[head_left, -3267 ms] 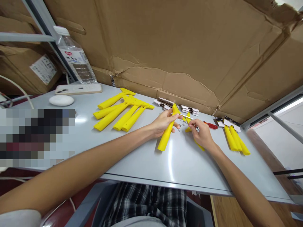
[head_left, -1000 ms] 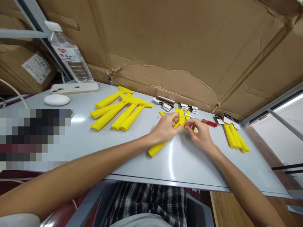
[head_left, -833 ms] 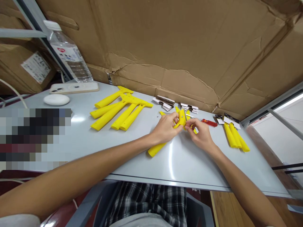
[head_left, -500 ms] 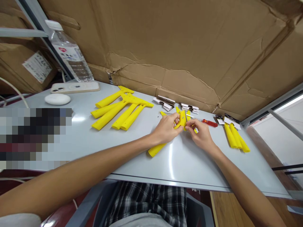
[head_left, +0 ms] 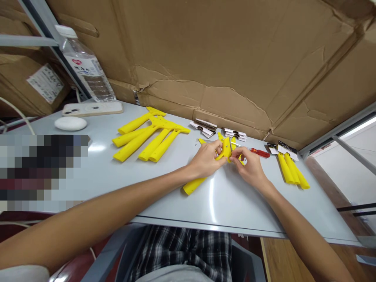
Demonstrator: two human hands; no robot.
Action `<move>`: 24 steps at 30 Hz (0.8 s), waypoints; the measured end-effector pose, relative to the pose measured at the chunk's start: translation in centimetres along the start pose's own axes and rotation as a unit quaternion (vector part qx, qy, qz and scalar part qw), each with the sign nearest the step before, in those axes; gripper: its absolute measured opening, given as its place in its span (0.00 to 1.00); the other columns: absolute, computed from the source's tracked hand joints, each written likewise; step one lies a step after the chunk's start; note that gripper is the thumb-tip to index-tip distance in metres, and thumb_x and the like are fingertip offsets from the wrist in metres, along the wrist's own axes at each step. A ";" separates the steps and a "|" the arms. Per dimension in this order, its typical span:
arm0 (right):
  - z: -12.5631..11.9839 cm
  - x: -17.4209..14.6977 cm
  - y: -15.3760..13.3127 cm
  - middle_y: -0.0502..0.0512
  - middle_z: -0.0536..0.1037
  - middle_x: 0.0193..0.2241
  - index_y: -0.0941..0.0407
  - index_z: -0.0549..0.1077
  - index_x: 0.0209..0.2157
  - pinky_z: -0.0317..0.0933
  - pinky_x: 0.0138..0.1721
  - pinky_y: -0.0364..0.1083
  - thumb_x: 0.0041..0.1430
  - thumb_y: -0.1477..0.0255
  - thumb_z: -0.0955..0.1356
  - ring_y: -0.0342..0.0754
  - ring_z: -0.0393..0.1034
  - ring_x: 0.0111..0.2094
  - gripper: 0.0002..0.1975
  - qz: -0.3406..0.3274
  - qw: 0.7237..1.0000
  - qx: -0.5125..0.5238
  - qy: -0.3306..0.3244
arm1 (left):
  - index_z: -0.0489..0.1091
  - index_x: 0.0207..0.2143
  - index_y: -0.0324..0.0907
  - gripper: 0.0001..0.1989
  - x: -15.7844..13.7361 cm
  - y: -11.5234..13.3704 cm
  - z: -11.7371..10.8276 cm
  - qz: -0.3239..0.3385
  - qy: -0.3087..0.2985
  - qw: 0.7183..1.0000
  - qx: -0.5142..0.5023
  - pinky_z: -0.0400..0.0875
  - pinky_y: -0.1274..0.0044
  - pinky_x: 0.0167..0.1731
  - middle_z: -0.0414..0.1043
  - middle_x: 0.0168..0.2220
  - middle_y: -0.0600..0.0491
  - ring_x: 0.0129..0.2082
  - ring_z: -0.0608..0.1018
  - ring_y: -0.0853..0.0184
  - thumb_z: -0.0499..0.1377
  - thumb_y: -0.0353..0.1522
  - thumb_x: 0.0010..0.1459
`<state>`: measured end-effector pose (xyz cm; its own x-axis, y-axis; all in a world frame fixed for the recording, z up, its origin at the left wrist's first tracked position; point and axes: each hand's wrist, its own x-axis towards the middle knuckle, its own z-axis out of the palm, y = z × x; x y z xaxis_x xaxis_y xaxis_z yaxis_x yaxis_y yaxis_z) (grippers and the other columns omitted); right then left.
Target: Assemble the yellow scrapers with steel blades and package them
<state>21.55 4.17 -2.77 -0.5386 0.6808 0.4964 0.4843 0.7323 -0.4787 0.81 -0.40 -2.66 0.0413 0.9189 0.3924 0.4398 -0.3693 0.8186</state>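
Observation:
My left hand (head_left: 206, 156) is closed around a yellow T-shaped plastic scraper (head_left: 194, 186), its handle pointing toward the table's front edge. The scraper's head (head_left: 226, 148) stands up out of the grip, with a small screw on its face and a thin greyish strip along its right side. At that right side my right hand (head_left: 247, 161) pinches the head's lower edge between thumb and fingers; the fingertips hide exactly what they touch. Other yellow pieces lie behind both hands, partly covered. A red-handled screwdriver (head_left: 259, 152) rests beyond my right hand.
Several yellow scrapers (head_left: 160, 138) lie overlapping on the left of the table (head_left: 246, 211). More, with black-and-white cards (head_left: 288, 150), lie at the right. Folded cards (head_left: 205, 127) sit by the cardboard wall (head_left: 211, 55). Leftward are a phone (head_left: 93, 109), white oval object (head_left: 71, 123) and bottle (head_left: 88, 70).
Almost nothing differs. Both hands hold the same place at the scraper's head, and the view has shifted very slightly.

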 end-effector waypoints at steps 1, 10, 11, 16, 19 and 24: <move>0.0 0.0 0.0 0.52 0.80 0.37 0.54 0.73 0.39 0.65 0.39 0.46 0.64 0.73 0.69 0.45 0.71 0.35 0.02 0.000 1.000 0.000 0.002 | 0.64 0.33 0.45 0.10 0.0 0.0 0.0 -0.001 0.000 1.000 0.000 0.65 0.74 0.30 0.70 0.30 0.57 0.26 0.70 0.69 0.63 0.36 0.55; 0.0 0.1 -0.2 0.52 0.80 0.36 0.55 0.75 0.37 0.63 0.37 0.46 0.61 0.71 0.72 0.44 0.72 0.34 0.03 0.049 0.997 0.046 0.026 | 0.65 0.33 0.44 0.11 0.2 -0.2 0.1 -0.026 0.001 0.998 -0.065 0.70 0.73 0.32 0.70 0.32 0.55 0.30 0.73 0.67 0.65 0.35 0.53; 0.0 0.1 -0.1 0.52 0.80 0.35 0.55 0.75 0.37 0.63 0.36 0.45 0.61 0.71 0.72 0.43 0.71 0.34 0.04 0.057 0.996 0.060 0.025 | 0.65 0.33 0.43 0.11 0.2 -0.2 0.1 -0.030 0.002 0.997 -0.071 0.71 0.73 0.33 0.70 0.33 0.54 0.30 0.74 0.67 0.65 0.35 0.53; 0.0 0.1 -0.2 0.52 0.80 0.35 0.55 0.76 0.37 0.64 0.36 0.45 0.60 0.70 0.72 0.43 0.71 0.33 0.04 0.077 0.993 0.082 0.025 | 0.66 0.33 0.43 0.10 0.3 -0.2 0.2 -0.040 0.002 0.995 -0.091 0.72 0.73 0.33 0.69 0.33 0.54 0.31 0.73 0.67 0.65 0.35 0.53; 0.0 0.1 -0.4 0.52 0.80 0.35 0.56 0.76 0.36 0.63 0.36 0.45 0.60 0.70 0.72 0.43 0.70 0.33 0.04 0.072 0.995 0.062 0.029 | 0.67 0.33 0.43 0.10 0.3 -0.2 0.2 -0.043 0.004 0.995 -0.095 0.72 0.73 0.32 0.69 0.33 0.54 0.31 0.73 0.67 0.65 0.36 0.53; 0.1 0.2 -0.6 0.53 0.80 0.34 0.56 0.77 0.35 0.63 0.36 0.45 0.59 0.67 0.73 0.43 0.70 0.33 0.07 0.116 0.988 0.096 0.020 | 0.67 0.33 0.43 0.10 0.3 -0.3 0.3 -0.040 0.004 0.994 -0.101 0.72 0.74 0.32 0.69 0.33 0.54 0.31 0.73 0.68 0.65 0.36 0.53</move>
<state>21.15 3.88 -2.46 -0.3990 0.8326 0.3842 0.4491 0.5427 -0.7098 0.92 0.03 -2.88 0.0050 0.9457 0.3249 0.2516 -0.3157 0.9149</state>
